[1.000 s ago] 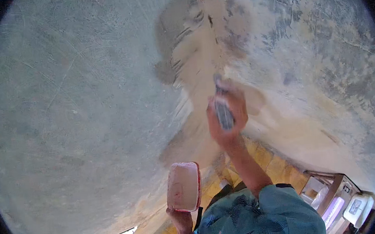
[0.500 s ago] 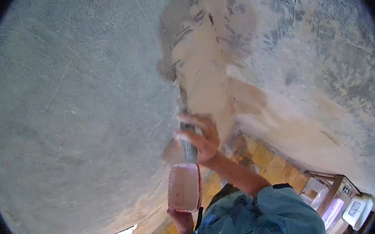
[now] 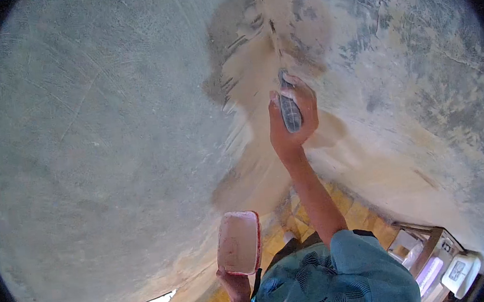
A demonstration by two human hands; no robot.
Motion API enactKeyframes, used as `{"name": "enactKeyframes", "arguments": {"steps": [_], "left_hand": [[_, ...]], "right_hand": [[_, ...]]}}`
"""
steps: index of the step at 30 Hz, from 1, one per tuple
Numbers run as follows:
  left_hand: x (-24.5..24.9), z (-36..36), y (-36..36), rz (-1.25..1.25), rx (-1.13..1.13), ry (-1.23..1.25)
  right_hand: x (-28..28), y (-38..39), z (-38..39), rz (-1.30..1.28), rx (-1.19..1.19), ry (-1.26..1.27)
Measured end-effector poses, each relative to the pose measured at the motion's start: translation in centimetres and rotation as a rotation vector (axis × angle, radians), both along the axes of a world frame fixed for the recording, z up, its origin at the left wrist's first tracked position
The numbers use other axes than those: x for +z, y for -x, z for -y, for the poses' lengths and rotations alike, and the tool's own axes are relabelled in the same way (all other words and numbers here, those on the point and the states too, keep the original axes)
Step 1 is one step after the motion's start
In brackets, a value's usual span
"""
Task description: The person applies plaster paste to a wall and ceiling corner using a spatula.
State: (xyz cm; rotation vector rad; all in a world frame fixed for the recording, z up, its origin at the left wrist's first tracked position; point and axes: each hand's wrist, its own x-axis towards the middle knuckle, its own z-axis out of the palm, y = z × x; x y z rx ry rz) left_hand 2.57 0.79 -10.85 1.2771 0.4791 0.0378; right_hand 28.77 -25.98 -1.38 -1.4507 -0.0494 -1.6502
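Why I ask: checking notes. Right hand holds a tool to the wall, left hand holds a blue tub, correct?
No: head view shows the left hand holds a red tub, not blue; the right hand holds a tool to the wall.

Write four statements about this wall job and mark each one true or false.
1. The right hand holds a dark-handled tool up at the wall. True.
2. The left hand is empty. False: it holds a red-rimmed tub from below.
3. The inside of the tub looks pale. True.
4. The tool is dipped in the tub. False: it is raised over the pale patch on the wall, well above the tub.
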Motion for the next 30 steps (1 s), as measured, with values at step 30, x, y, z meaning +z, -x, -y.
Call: {"name": "enactKeyframes", "arguments": {"steps": [30], "left_hand": [[0.8, 2.0, -0.5, -0.022, 0.127, 0.196]], "right_hand": [[1.2, 0.6, -0.3, 0.004, 0.103, 0.179]]}}
